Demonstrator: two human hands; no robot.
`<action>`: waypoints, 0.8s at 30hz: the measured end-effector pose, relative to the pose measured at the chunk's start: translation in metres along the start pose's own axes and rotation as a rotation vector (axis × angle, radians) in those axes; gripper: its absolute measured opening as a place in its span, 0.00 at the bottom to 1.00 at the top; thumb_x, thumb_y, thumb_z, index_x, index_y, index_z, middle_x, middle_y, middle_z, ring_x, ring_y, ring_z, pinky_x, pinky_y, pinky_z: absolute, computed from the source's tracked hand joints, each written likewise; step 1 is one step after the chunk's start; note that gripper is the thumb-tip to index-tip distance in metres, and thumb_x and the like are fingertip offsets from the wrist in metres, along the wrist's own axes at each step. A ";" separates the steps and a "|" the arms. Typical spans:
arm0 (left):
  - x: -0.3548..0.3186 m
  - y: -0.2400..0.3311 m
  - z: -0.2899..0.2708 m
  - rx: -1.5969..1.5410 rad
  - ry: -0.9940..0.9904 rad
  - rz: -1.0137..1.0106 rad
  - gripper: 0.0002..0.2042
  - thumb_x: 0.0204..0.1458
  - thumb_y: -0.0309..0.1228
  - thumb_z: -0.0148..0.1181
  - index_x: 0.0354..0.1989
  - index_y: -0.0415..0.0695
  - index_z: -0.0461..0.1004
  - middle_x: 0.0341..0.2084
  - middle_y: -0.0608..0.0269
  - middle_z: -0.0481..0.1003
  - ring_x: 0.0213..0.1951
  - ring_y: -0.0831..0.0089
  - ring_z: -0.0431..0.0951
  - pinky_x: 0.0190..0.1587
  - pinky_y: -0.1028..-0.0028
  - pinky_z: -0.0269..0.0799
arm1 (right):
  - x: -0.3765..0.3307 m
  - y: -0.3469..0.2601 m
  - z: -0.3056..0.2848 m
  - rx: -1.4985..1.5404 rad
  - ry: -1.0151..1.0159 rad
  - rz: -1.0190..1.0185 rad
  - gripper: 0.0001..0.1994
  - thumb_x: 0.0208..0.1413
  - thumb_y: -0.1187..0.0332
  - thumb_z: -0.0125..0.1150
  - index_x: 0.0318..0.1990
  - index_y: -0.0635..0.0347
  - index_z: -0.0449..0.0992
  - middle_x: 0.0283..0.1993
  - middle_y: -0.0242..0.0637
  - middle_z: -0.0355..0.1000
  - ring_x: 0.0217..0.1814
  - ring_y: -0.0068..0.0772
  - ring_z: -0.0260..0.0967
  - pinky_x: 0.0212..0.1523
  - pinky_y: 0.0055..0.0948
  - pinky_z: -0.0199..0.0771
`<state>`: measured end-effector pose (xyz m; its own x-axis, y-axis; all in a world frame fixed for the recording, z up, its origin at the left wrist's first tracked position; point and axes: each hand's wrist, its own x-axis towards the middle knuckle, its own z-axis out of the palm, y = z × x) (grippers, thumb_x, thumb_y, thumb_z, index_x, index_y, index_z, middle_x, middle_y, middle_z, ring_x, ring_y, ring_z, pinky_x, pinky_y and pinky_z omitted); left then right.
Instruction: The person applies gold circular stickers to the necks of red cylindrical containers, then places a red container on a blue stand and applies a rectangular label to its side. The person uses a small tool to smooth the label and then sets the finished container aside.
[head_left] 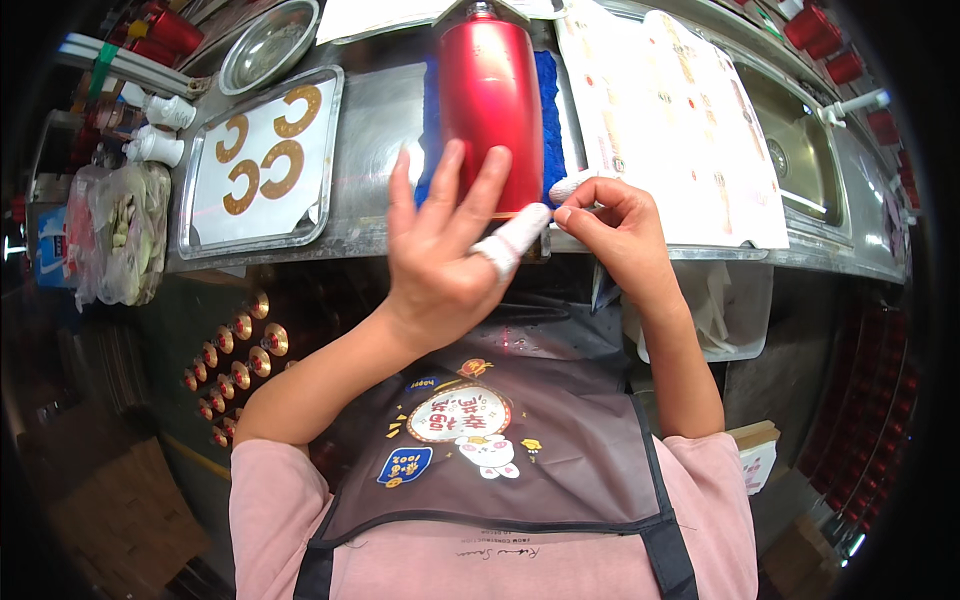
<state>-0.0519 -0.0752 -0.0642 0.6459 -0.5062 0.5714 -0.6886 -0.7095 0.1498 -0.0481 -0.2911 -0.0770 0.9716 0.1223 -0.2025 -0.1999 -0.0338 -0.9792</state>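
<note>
A glossy red bottle (490, 100) lies on a blue cloth (549, 100) on the metal counter, its narrow neck pointing away from me. My left hand (440, 260) is over the near end of the bottle with its fingers spread. A white cover wraps its index finger, which reaches right toward my other hand. Just right of the bottle's base, my right hand (625, 235) has thumb and index finger pinched together. Another white finger cover shows there. Whatever the pinch holds is too small to make out.
Left of the bottle, a metal tray (331, 150) bears several gold C-shaped pieces (297, 168). Behind it sits a metal bowl (232, 75). White printed sheets (670, 130) cover the counter on the right, beside a sink (800, 150). A translucent bin (748, 310) stands below the counter edge.
</note>
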 end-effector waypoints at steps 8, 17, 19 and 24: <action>-0.005 -0.018 0.015 -0.255 0.068 -0.236 0.37 0.40 0.33 0.79 0.63 0.42 0.74 0.64 0.43 0.71 0.67 0.49 0.69 0.69 0.41 0.54 | 0.000 -0.001 0.004 -0.027 -0.029 0.020 0.03 0.56 0.74 0.68 0.34 0.63 0.80 0.29 0.22 0.73 0.29 0.07 0.65 0.29 0.13 0.62; -0.053 -0.017 0.000 -0.284 0.030 -0.253 0.31 0.43 0.30 0.79 0.58 0.36 0.78 0.63 0.34 0.70 0.62 0.47 0.74 0.70 0.41 0.52 | -0.014 -0.025 0.001 0.034 -0.008 0.003 0.04 0.56 0.74 0.67 0.31 0.62 0.78 0.28 0.21 0.71 0.28 0.07 0.62 0.29 0.13 0.58; -0.058 -0.017 0.004 -0.295 0.000 -0.242 0.32 0.45 0.27 0.77 0.62 0.34 0.74 0.65 0.36 0.68 0.68 0.46 0.69 0.72 0.44 0.49 | -0.014 -0.026 -0.001 0.025 -0.012 -0.005 0.05 0.56 0.74 0.67 0.31 0.62 0.77 0.28 0.21 0.71 0.28 0.07 0.61 0.29 0.13 0.58; -0.058 -0.019 0.008 -0.258 0.029 -0.213 0.27 0.45 0.29 0.77 0.56 0.38 0.80 0.66 0.34 0.66 0.60 0.46 0.75 0.70 0.39 0.47 | -0.009 -0.018 -0.002 0.012 0.010 0.025 0.05 0.56 0.73 0.67 0.30 0.62 0.77 0.28 0.21 0.71 0.28 0.07 0.62 0.29 0.13 0.60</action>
<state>-0.0739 -0.0367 -0.1069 0.7774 -0.3430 0.5273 -0.6020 -0.6488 0.4655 -0.0527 -0.2938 -0.0573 0.9675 0.1114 -0.2272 -0.2259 -0.0248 -0.9738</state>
